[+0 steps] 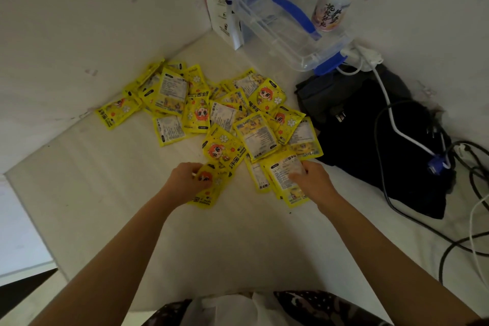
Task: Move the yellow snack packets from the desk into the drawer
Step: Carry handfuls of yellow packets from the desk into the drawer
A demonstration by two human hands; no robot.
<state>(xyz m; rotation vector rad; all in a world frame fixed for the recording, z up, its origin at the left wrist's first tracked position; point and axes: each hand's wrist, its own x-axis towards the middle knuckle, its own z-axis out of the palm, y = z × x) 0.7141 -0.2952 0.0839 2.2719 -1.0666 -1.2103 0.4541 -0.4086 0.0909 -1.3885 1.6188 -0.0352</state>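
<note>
Lap: nearest me, at the bottom edge, I see dark patterned fabric (312,307) with something white and crumpled (227,307) lying on it.
Arms: both bare forearms reach forward from the bottom corners over the counter (111,193), a pale surface set into a corner of white walls.
Left hand: my left hand (185,180) has its fingers curled over the near end of a packet (206,188) that lies face-up with an orange-haired cartoon figure on it; the fingers grip it from the left.
Right hand: my right hand (311,180) pinches the right edge of a packet turned label-side up (283,172), thumb on top; more packets lie under that one.
Packets: the yellow pile (217,111) is spread loosely on the counter, from the left wall across to the dark bag, some face-up, some showing white printed labels, many overlapping.
Drawer: I cannot see it from here.
Bag: a black cloth bag (370,140) lies on the counter just right of the pile, touching the packets at its edge.
Cables: a white cable (391,114) runs over the bag, and black cables (471,241) loop on the counter at the right.
Box: a clear plastic box with blue clips (285,24) sits tilted in the far corner.
Bottle: a bottle with printed characters (330,10) stands just behind the box.
Carton: a white printed carton (217,2) stands against the wall, left of the box.
</note>
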